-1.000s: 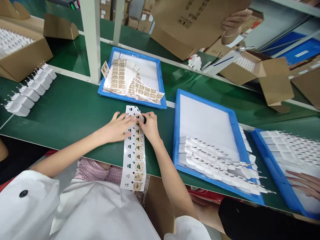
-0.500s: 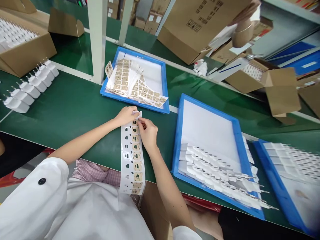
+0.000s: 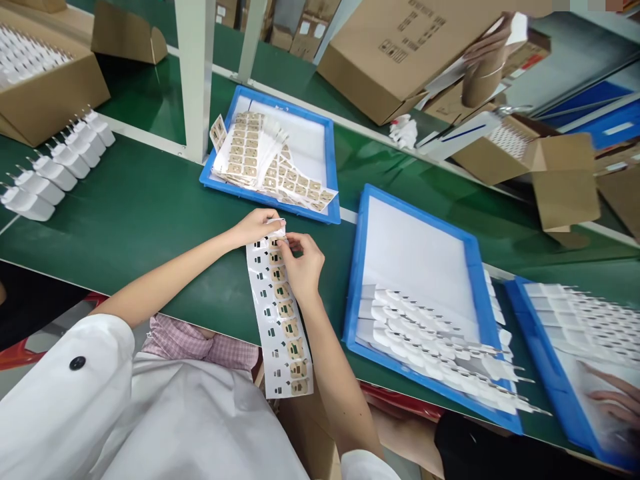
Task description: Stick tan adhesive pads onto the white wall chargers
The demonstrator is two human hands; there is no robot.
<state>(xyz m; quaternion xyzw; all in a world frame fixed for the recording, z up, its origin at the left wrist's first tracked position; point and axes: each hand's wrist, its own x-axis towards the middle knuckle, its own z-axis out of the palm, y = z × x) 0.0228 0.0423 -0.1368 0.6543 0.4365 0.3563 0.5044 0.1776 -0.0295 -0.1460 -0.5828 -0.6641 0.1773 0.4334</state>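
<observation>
A long white label sheet with tan stickers down its right column and cut-out holes hangs from my hands over the table's front edge. My left hand pinches its top end. My right hand has thumb and index finger pressed together at the sheet's upper right edge; whether a sticker is between them is too small to tell. Behind my hands a blue-rimmed tray holds a pile of similar label sheets. To the right a larger blue tray carries rows of white plug adapters.
A row of white adapters stands at the left, near an open carton. A white post rises behind the table. Another tray lies far right, with a person's hand over it. Another person's hand is across the table.
The sheet's lower end has swung to the right. My right hand has shifted slightly right, staying at the sheet's upper edge. Another person's hand has appeared over the far right tray.
</observation>
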